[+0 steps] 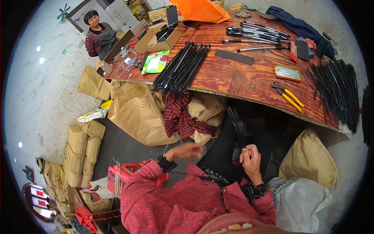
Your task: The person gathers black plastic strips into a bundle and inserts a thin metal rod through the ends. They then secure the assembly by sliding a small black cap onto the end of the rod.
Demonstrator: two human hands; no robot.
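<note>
Black rods (238,128), one bundle, are in the right hand (252,160); the bundle is below the near edge of the wooden table (243,78), over the wearer's dark trousers (219,155); its long axis runs away from the wearer, leaning slightly to the left, with the free ends fanned toward the table; the right hand is clenched around the near end, thumb uppermost.

Left hand (187,150): fingers extended, released, well apart from the bundle; blurring hides its finer detail.

Markings: dark printed characters show on the brown carton (157,15) at the far side of the table; dark print also shows along the edge of the white sack (298,204) beside the right forearm.

Count, as seen from my place in the room: one bundle held, its overlapping rods too close to number; two heaps of black rods on the table, one toward the left (182,67), one at the right end (338,93); one group of silver-and-black rods (260,33); one flat dark bar (233,56); one yellow-handled pair of pliers (292,97); one shallow tray (288,79) holding thin silvery pins (287,71); one green-and-white packet (156,61); one co-worker (102,38), standing beyond the table at left.
</note>
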